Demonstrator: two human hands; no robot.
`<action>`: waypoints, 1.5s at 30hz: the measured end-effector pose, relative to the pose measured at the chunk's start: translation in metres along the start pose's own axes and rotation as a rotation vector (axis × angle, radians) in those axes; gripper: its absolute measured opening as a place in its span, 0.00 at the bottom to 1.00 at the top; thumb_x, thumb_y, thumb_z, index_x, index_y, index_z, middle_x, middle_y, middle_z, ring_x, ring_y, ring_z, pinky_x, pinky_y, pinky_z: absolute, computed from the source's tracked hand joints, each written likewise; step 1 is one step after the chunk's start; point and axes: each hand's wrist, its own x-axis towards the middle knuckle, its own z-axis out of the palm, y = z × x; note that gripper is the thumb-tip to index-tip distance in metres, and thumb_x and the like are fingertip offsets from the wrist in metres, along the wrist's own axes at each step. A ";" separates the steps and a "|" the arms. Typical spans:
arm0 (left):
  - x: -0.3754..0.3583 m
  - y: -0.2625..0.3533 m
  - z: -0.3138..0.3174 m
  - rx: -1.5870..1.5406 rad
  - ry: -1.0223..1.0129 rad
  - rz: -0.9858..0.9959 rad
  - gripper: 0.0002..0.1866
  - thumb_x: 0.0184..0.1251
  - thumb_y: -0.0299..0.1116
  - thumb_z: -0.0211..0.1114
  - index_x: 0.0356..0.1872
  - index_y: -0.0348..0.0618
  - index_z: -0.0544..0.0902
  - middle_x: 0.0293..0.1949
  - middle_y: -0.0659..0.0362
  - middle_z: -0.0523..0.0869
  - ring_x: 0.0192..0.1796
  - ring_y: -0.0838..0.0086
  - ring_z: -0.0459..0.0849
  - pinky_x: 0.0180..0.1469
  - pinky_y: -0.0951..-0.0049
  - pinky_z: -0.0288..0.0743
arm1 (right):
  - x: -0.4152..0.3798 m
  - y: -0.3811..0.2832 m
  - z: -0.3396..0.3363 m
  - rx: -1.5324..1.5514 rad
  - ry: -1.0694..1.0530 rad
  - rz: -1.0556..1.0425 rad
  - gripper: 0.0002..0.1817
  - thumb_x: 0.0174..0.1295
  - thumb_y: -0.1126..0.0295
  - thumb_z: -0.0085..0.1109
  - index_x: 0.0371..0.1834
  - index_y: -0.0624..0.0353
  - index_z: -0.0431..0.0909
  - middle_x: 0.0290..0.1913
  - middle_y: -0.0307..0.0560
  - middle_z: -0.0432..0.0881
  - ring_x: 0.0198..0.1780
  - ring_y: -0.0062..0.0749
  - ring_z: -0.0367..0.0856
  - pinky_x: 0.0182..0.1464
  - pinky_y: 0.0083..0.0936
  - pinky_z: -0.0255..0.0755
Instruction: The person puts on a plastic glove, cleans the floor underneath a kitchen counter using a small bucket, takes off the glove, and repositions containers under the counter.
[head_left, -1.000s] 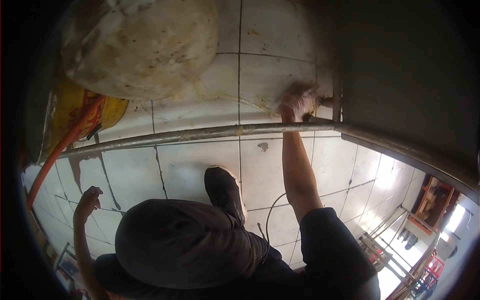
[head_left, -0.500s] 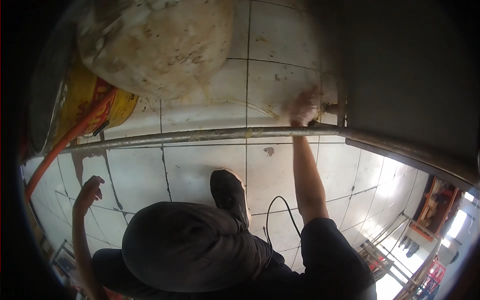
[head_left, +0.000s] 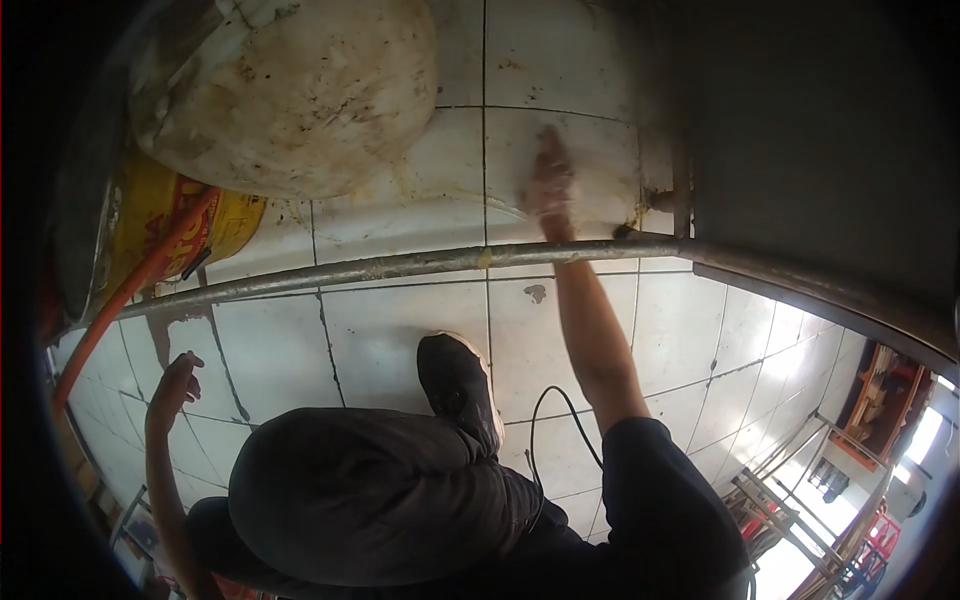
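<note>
Blur veils the right hand (head_left: pixel 552 185), whose grip I cannot tell, beyond the pipe (head_left: pixel 400 265); the left hand (head_left: pixel 178 384) is half-open.

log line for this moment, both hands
right hand: blurred, beyond metal bar, against tiles, grip unclear | left hand: off to side, fingers loosely curled, nothing seen held

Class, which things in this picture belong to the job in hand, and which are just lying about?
Seemingly in the job:
- right hand, blurred; any grip unclear
- stained floor tiles around it

Apparently lying about:
- yellow container
- orange hose
- black cable
- black shoe, merely worn
</note>
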 end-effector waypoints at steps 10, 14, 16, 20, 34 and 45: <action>-0.025 0.000 -0.001 -0.051 0.030 0.056 0.29 0.77 0.60 0.40 0.44 0.45 0.78 0.20 0.65 0.75 0.25 0.81 0.76 0.32 0.77 0.69 | -0.035 -0.031 0.039 2.052 0.293 -0.396 0.31 0.73 0.51 0.46 0.69 0.65 0.65 0.67 0.63 0.70 0.69 0.49 0.70 0.72 0.42 0.62; -0.028 -0.005 -0.004 -0.053 0.057 0.023 0.31 0.77 0.61 0.38 0.44 0.44 0.79 0.19 0.64 0.75 0.25 0.79 0.76 0.33 0.75 0.69 | -0.039 0.023 0.011 2.393 0.088 -0.395 0.27 0.75 0.58 0.43 0.69 0.67 0.63 0.69 0.63 0.67 0.72 0.49 0.63 0.73 0.42 0.60; -0.023 -0.011 -0.005 -0.046 0.061 0.024 0.31 0.77 0.61 0.38 0.44 0.43 0.79 0.19 0.64 0.75 0.25 0.79 0.76 0.33 0.75 0.69 | -0.041 0.038 0.014 2.443 0.047 -0.336 0.26 0.75 0.58 0.42 0.68 0.65 0.64 0.70 0.62 0.66 0.73 0.47 0.62 0.73 0.42 0.61; -0.019 0.002 -0.005 -0.041 0.011 0.039 0.30 0.77 0.60 0.39 0.44 0.43 0.78 0.20 0.64 0.75 0.26 0.79 0.76 0.32 0.75 0.69 | -0.044 0.047 0.023 2.910 -0.256 -0.048 0.25 0.74 0.60 0.45 0.69 0.64 0.64 0.70 0.59 0.65 0.71 0.47 0.64 0.72 0.42 0.61; -0.022 0.021 -0.004 0.061 -0.031 0.082 0.28 0.77 0.59 0.40 0.46 0.43 0.77 0.25 0.62 0.79 0.30 0.79 0.80 0.35 0.74 0.73 | -0.115 -0.008 0.058 2.164 0.130 -0.235 0.23 0.68 0.60 0.56 0.61 0.62 0.71 0.53 0.47 0.79 0.51 0.34 0.79 0.56 0.34 0.76; 0.001 0.016 -0.009 0.067 -0.055 0.187 0.27 0.74 0.58 0.50 0.45 0.40 0.79 0.34 0.56 0.84 0.36 0.73 0.84 0.44 0.70 0.78 | -0.048 0.043 0.096 2.262 0.009 0.031 0.18 0.69 0.64 0.48 0.53 0.66 0.75 0.45 0.48 0.79 0.45 0.32 0.76 0.48 0.27 0.71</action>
